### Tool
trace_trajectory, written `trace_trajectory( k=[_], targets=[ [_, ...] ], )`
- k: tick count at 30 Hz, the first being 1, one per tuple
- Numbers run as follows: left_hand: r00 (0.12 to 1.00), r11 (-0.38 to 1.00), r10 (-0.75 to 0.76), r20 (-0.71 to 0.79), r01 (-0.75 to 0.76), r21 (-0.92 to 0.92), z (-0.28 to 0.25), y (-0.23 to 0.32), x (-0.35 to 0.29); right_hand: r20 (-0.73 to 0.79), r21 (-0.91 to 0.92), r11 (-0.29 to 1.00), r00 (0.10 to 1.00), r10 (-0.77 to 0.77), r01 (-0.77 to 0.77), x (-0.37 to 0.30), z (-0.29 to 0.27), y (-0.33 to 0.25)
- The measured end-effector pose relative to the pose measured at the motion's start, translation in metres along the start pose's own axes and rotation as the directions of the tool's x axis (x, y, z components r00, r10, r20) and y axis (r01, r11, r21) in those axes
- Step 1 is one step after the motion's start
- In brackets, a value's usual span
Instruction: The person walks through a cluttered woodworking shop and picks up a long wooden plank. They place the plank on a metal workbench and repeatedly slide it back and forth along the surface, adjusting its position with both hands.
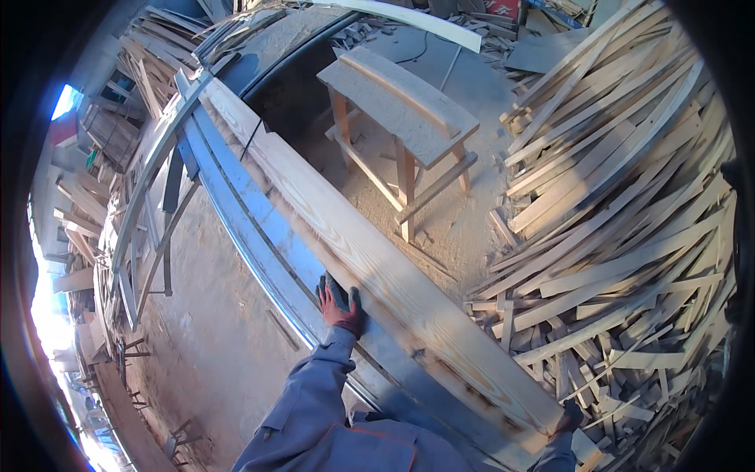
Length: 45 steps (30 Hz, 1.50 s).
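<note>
A long, thick wooden plank (377,283) with pale wavy grain lies along a narrow blue-grey metal machine table (263,232), stretching from far left to near right. My left hand (340,307), in a red and dark grey glove, lies on the metal surface beside the plank's left side. Its fingers are stretched out and the thumb stands apart. At the plank's near end, my right hand (568,418), gloved too, is closed around the end corner. Part of that hand is hidden by the sleeve and the wood.
A dusty wooden bench (401,102) stands beyond the plank, on a sawdust-covered floor. A large heap of wooden strips (621,204) fills the right side. Crossing the table's far end is a curved metal rail (141,185). More scrap timber (82,212) lies at the left.
</note>
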<state>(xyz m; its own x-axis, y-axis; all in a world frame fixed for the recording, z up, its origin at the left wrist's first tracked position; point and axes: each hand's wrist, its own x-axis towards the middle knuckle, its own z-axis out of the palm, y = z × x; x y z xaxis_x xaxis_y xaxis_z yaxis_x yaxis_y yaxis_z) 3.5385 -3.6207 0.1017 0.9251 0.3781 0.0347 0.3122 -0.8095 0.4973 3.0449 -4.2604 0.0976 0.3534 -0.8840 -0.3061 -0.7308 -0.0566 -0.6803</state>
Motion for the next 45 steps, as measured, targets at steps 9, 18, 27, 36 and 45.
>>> trace_trajectory(
  k=[9, 18, 27, 36, 45],
  targets=[
    [1.0, 1.0, 0.021, 0.007, -0.021, -0.019, 0.001, -0.01, -0.005, 0.015, -0.36, 0.93, 0.997, -0.075, 0.076, 0.002, -0.005, 0.004],
    [0.998, 1.0, -0.028, 0.056, 0.028, 0.011, 0.002, -0.011, -0.003, 0.074, -0.257, 0.962, 0.994, -0.078, 0.094, 0.008, -0.005, 0.002],
    [0.999, 0.999, 0.035, 0.016, -0.035, 0.008, 0.007, -0.021, -0.003, 0.088, -0.447, 0.866, 0.975, -0.205, 0.223, 0.002, -0.001, 0.001],
    [0.998, 0.998, 0.057, -0.015, -0.057, -0.001, 0.005, -0.02, -0.005, -0.023, -0.293, 0.955, 0.999, -0.045, 0.036, -0.007, 0.007, -0.005],
    [0.998, 0.998, 0.053, -0.029, -0.054, -0.021, 0.004, -0.01, -0.002, -0.081, -0.024, 0.998, 0.995, -0.054, 0.052, -0.017, 0.016, -0.004]
  ],
)
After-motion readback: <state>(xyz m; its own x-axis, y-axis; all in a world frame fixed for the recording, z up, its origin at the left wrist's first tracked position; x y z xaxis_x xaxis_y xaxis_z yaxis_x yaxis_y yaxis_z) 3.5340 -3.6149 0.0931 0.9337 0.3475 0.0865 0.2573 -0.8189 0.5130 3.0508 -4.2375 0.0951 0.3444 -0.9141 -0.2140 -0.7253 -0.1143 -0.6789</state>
